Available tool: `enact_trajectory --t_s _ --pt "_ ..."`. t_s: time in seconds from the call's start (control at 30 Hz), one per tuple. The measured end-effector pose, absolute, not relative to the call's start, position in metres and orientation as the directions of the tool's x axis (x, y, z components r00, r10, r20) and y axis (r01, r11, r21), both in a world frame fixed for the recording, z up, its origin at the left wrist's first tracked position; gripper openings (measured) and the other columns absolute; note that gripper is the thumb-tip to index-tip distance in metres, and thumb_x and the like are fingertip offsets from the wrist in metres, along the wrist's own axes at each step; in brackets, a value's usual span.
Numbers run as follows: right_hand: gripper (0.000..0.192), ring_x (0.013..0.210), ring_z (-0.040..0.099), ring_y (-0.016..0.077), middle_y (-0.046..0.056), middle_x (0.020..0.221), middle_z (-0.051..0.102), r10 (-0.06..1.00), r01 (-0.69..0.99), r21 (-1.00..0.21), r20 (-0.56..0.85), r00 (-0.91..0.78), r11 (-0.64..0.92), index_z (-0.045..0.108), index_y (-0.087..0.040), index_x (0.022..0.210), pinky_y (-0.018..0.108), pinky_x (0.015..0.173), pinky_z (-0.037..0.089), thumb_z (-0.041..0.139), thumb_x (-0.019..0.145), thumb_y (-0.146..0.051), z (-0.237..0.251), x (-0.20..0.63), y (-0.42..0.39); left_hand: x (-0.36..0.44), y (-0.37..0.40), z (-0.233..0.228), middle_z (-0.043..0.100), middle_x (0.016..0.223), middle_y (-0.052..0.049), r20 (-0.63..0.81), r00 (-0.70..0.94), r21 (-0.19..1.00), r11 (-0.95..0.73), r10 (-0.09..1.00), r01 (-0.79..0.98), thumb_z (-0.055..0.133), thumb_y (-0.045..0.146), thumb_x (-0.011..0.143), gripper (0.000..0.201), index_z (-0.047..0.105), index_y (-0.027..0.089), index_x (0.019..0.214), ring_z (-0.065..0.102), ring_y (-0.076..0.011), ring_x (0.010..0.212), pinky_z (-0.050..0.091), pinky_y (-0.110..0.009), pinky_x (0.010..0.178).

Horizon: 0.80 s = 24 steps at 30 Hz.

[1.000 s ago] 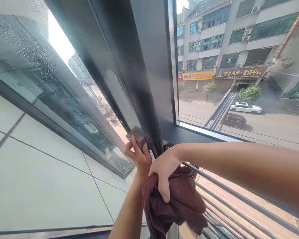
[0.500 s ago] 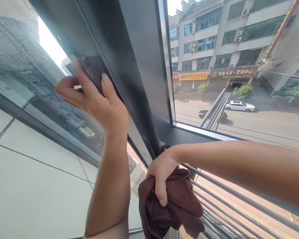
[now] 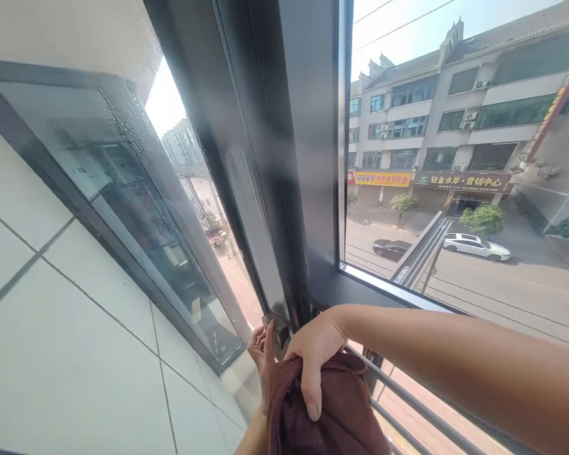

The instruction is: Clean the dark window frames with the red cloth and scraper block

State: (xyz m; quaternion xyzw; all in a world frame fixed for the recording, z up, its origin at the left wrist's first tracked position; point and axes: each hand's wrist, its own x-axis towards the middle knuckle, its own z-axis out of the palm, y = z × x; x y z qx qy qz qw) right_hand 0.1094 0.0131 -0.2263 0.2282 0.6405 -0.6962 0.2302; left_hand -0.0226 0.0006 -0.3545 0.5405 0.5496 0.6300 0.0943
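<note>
My right hand (image 3: 315, 354) grips a bunched maroon cloth (image 3: 332, 404) by its top, with the thumb lying over the folds. The cloth hangs low in front of the railing. Just left of it, my left hand (image 3: 264, 360) presses a small dark grey pad (image 3: 277, 332) against the lower end of the dark window frame (image 3: 256, 208). Whether the pad is cloth or sponge I cannot tell. The maroon cloth hides part of my left wrist.
Wet streaks show on the glass at the left. An open window sash (image 3: 180, 253) borders the white tiled wall (image 3: 109, 360). Metal railing bars (image 3: 417, 411) run below my right arm. A metal bar (image 3: 420, 249) juts out beyond the right pane, above a street with parked cars.
My left hand has slid down the frame with the dark pad, from the upper left to beside the maroon cloth. My right hand still holds its cloth; the view has shifted slightly.
</note>
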Motion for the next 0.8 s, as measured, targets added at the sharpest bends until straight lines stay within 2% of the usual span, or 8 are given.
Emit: enact_trajectory --t_s 0.13,0.2,0.3,0.4,0.5,0.6,0.73,0.8 --pt "0.048 0.07 0.067 0.0159 -0.005 0.078 0.069 -0.025 0.683 -0.725 -0.684 -0.729 -0.094 0.066 -0.018 0.086 0.023 0.064 0.057 0.082 0.041 -0.011 -0.233 0.11 0.021 -0.039 -0.005 -0.279 0.052 0.125 -0.012 0.759 -0.38 0.644 -0.527 0.529 0.554 0.062 0.044 0.079 0.05 0.052 0.024 0.124 0.055 -0.0234 0.108 0.05 -0.039 0.087" --pt "0.049 0.067 0.066 0.0156 -0.005 0.076 0.069 -0.005 0.699 -0.706 -0.703 -0.711 -0.115 0.067 -0.017 0.084 0.023 0.063 0.057 0.082 0.038 -0.009 -0.233 0.11 0.024 -0.041 -0.001 -0.216 0.052 0.127 -0.012 0.849 -0.343 0.528 -0.622 0.402 0.579 0.063 0.038 0.08 0.061 0.042 0.024 0.136 0.055 -0.0208 0.108 0.047 -0.037 0.094" --pt "0.05 0.066 0.066 0.0152 -0.004 0.076 0.069 -0.018 0.697 -0.703 -0.702 -0.712 -0.14 0.067 -0.016 0.083 0.024 0.064 0.057 0.083 0.037 -0.01 -0.231 0.11 0.022 -0.028 0.019 -0.125 0.049 0.131 -0.01 0.907 -0.311 0.422 -0.599 0.285 0.681 0.054 0.042 0.086 0.048 0.053 0.022 0.13 0.05 -0.0216 0.116 0.044 -0.037 0.098" --pt "0.048 0.068 0.066 0.0148 -0.003 0.077 0.07 -0.016 0.684 -0.716 -0.689 -0.724 -0.141 0.067 -0.015 0.084 0.024 0.067 0.057 0.085 0.039 -0.015 -0.227 0.111 0.018 -0.008 0.044 -0.096 0.05 0.127 -0.012 0.928 -0.308 0.372 -0.574 0.209 0.73 0.049 0.043 0.089 0.046 0.055 0.019 0.128 0.046 -0.0224 0.121 0.038 -0.04 0.104" --pt "0.048 0.072 0.066 0.0141 -0.003 0.078 0.07 -0.006 0.664 -0.735 -0.67 -0.743 -0.134 0.067 -0.014 0.086 0.023 0.072 0.056 0.085 0.042 -0.016 -0.222 0.113 0.015 -0.002 0.05 -0.157 0.045 0.13 -0.016 0.927 -0.305 0.374 -0.551 0.217 0.746 0.046 0.039 0.091 0.047 0.05 0.017 0.133 0.043 -0.0228 0.124 0.038 -0.04 0.103" --pt "0.048 0.073 0.065 0.0125 -0.004 0.079 0.069 0.018 0.648 -0.75 -0.656 -0.755 -0.133 0.067 -0.014 0.086 0.021 0.075 0.054 0.083 0.04 -0.013 -0.219 0.115 0.014 -0.011 0.033 -0.271 0.044 0.13 -0.017 0.884 -0.228 0.436 -0.542 0.409 0.718 0.052 0.034 0.087 0.048 0.05 0.017 0.132 0.045 -0.0246 0.12 0.041 -0.044 0.102" --pt "0.046 0.07 0.065 0.0128 -0.002 0.08 0.07 0.068 0.66 -0.738 -0.672 -0.737 -0.14 0.068 -0.013 0.082 0.022 0.071 0.055 0.082 0.038 -0.012 -0.219 0.119 0.013 -0.018 0.002 -0.393 0.049 0.122 -0.013 0.575 -0.287 0.776 -0.4 0.766 0.488 0.059 0.032 0.079 0.04 0.061 0.023 0.118 0.057 -0.026 0.107 0.049 -0.043 0.095" --pt "0.047 0.071 0.065 0.0133 -0.002 0.08 0.07 0.066 0.671 -0.726 -0.684 -0.726 -0.149 0.068 -0.013 0.082 0.022 0.07 0.055 0.082 0.037 -0.011 -0.221 0.121 0.014 -0.013 -0.007 -0.414 0.051 0.12 -0.012 0.43 -0.354 0.885 -0.311 0.83 0.347 0.063 0.029 0.073 0.04 0.064 0.025 0.113 0.059 -0.0279 0.104 0.051 -0.042 0.091"
